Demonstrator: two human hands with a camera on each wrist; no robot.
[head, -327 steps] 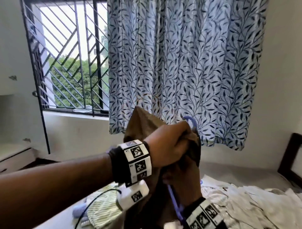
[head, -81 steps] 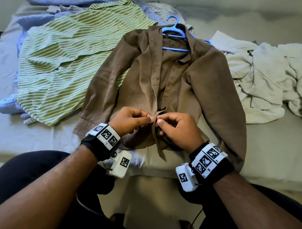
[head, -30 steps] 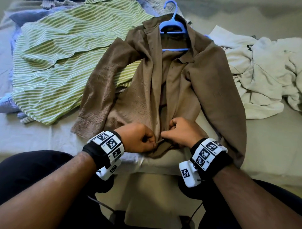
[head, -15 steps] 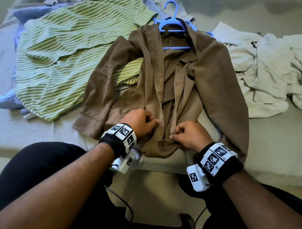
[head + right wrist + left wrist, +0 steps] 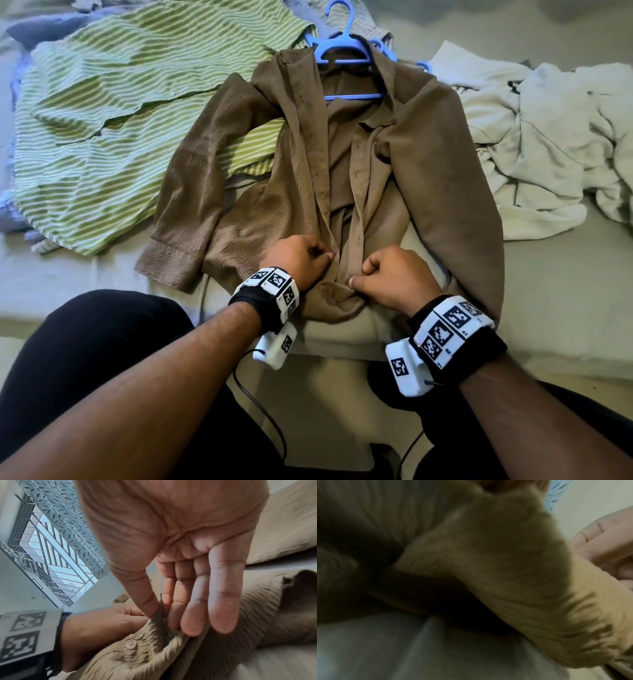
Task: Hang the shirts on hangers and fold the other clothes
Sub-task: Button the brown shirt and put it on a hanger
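A brown shirt [image 5: 428,164] lies front-up on the bed, on a blue hanger [image 5: 342,44] whose hook points away from me. Its front is unbuttoned. My left hand [image 5: 301,255] pinches the left placket near the hem. My right hand [image 5: 387,274] pinches the right placket edge between thumb and fingers [image 5: 188,615], a little lower. A pale button [image 5: 130,644] shows on the brown shirt [image 5: 257,615] just below that pinch. The left wrist view is filled with blurred brown shirt [image 5: 505,574] cloth.
A green striped shirt [image 5: 109,116] lies spread at the left, partly under the brown sleeve. A heap of white clothes [image 5: 548,137] sits at the right. The bed sheet [image 5: 555,308] runs to a front edge by my knees.
Both hands have stayed low on the shirt front; the two plackets are now pulled slightly apart, and the left hand has moved up a little from the hem.
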